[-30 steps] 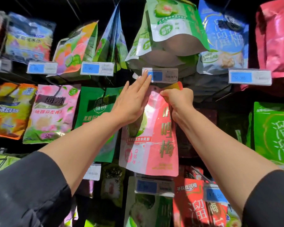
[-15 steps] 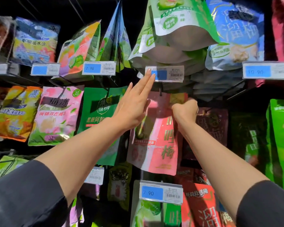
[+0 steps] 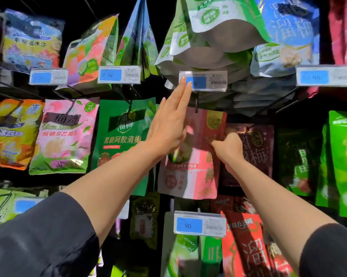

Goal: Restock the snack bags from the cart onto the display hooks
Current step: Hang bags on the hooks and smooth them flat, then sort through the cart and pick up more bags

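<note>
Left hand (image 3: 168, 126), fingers straight, lifts the price tag (image 3: 203, 80). Right hand (image 3: 229, 148) grips the pink bag (image 3: 190, 172), apparently on its hook; further restocking likely remains.

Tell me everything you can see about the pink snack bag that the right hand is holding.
The pink snack bag is a flat, glossy pouch, seemingly plastic film, pink and red with a pale lower left part, a round yellow emblem near the top and Chinese print. It hangs upright under a price tag, between a green bag and a dark maroon bag. The right hand grips its upper right part. The left hand, fingers straight, covers its upper left and reaches up to the tag.
</note>
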Demonstrator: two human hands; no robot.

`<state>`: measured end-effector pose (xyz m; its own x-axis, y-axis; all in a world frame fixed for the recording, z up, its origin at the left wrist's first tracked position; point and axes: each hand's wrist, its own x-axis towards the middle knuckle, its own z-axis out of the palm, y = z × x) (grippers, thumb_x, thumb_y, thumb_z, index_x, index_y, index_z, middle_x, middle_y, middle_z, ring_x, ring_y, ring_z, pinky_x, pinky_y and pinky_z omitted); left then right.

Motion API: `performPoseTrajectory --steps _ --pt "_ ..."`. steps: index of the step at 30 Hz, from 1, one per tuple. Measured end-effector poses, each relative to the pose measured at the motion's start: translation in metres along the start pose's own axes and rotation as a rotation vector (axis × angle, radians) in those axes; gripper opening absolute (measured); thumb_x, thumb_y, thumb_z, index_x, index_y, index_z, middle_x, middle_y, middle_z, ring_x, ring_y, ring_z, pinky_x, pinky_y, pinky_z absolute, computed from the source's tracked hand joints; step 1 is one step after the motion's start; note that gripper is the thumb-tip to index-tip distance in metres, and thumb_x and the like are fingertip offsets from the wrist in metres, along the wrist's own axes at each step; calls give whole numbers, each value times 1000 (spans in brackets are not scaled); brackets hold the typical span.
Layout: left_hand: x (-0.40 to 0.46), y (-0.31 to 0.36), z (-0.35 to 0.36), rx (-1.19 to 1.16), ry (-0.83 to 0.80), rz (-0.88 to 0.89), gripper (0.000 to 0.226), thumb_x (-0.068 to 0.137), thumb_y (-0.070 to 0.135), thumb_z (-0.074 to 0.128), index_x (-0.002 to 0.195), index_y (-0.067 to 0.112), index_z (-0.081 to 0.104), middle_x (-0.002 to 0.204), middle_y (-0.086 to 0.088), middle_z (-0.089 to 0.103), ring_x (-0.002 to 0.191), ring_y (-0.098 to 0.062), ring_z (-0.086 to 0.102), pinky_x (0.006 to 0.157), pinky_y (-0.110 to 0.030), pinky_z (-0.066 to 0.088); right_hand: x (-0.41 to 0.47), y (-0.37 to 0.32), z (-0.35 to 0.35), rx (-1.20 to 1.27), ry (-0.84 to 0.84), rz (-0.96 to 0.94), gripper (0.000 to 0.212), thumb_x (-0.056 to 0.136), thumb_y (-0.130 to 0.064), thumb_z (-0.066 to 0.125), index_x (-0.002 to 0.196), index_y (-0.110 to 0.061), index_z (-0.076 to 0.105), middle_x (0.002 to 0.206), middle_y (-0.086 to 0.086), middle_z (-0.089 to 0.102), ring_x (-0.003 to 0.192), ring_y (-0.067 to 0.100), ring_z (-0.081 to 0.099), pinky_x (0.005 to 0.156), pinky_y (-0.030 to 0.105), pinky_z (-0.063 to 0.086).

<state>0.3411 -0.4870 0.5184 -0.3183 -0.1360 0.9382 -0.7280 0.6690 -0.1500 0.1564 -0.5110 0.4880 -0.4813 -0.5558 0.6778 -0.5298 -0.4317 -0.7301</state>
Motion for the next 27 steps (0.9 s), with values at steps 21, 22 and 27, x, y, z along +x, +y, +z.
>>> performPoseTrajectory --steps 21,22,27 --pt "-274 452 151 -1243 -646 68 52 83 7 61 133 1 45 127 -18 51 119 -33 50 103 -36 35 -311 199 -424 -714 533 576 30 79 -27 76 91 -7 58 72 6 62 76 25 61 75 40 47" --pt "-291 471 152 -1249 -743 57 51 84 7 62 132 1 45 126 -18 51 118 -34 50 102 -40 37 -333 209 -443 -731 540 644 29 79 -27 76 90 -7 59 75 10 64 77 25 63 75 40 47" --pt "-379 559 168 -1224 -1178 61 51 83 9 64 130 -2 48 123 -22 53 117 -37 49 97 -39 34 -436 255 -523 -871 492 978 27 78 -29 78 77 -10 58 75 12 64 80 29 63 74 40 46"
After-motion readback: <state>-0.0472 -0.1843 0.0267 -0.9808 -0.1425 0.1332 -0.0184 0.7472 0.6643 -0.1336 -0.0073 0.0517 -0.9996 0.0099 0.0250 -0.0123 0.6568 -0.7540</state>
